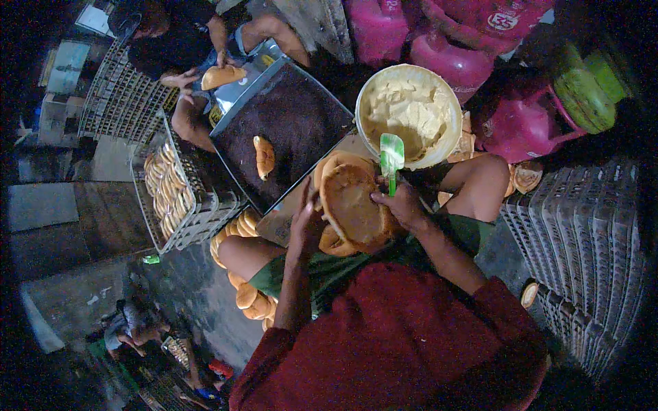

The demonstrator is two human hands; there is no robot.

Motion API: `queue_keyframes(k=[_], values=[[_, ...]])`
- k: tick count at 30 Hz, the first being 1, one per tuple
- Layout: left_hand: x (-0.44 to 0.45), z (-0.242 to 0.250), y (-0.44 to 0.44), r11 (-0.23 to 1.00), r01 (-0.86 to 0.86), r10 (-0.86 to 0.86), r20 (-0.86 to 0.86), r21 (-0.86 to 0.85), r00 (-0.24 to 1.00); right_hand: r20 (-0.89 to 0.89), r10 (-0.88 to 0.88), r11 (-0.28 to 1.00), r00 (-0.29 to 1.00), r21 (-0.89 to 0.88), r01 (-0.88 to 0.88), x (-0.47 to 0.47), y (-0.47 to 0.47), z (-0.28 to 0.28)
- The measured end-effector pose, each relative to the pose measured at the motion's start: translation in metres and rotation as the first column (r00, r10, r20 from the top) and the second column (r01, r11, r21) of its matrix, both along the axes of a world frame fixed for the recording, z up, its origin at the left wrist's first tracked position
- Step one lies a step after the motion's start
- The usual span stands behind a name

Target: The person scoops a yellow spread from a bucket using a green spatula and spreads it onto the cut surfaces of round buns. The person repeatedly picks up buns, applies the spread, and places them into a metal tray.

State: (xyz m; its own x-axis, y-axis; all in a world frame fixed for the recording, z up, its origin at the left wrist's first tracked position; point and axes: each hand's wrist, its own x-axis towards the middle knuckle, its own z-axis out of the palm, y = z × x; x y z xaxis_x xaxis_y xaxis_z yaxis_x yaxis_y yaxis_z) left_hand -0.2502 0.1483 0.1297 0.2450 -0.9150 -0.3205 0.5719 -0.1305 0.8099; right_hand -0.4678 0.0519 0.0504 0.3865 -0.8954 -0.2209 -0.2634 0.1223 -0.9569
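My left hand (308, 213) holds the left side of an opened round bread (354, 205), whose flat inner face is turned up. My right hand (406, 205) grips a green-handled spatula (392, 154) upright, its blade smeared with pale cream. The right thumb also rests on the bread's edge. More bread (339, 244) lies under and around this piece, over my lap. Just beyond the spatula stands a round white tub (362, 123) of pale yellow cream (411, 105). A metal tray of dark brown crumbs or sprinkles (303, 110) lies to its left, bearing one bread roll (264, 158).
Across the tray, a co-worker's hands (180, 81) hold a filled roll (223, 78). Left stands a plastic crate (216, 216) of rolls. Loose buns (254, 303) lie by my left leg. Pink gas cylinders (524, 123) stand back right; stacked crates (581, 231) rise at right.
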Motion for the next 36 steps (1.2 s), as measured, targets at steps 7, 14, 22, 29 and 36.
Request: queue_keyframes(k=[7,14,22,29,36], values=[[0.0,-0.034,0.012,0.927,0.272,-0.341,0.28,0.258,0.898,0.295,0.016,0.997,0.955,0.07,-0.039,-0.009,-0.012,-0.039],[0.002,0.002,-0.014,0.621,0.719,-0.783,0.217,0.31,0.583,0.112,0.196,0.974,0.974,0.092,-0.206,-0.011,-0.014,-0.016],[0.013,-0.058,0.014,0.85,0.519,-0.486,-0.25,0.088,0.838,0.206,-0.474,0.75,0.856,0.603,0.27,-0.039,-0.16,-0.018],[0.024,-0.067,-0.001,0.952,0.294,-0.254,-0.319,0.083,0.913,0.19,-0.425,0.751,0.885,0.62,0.227,-0.002,-0.256,-0.078],[0.021,-0.069,-0.032,0.964,0.208,-0.146,-0.329,0.163,0.933,0.395,-0.471,0.791,0.789,0.585,0.179,-0.046,-0.313,-0.111]])
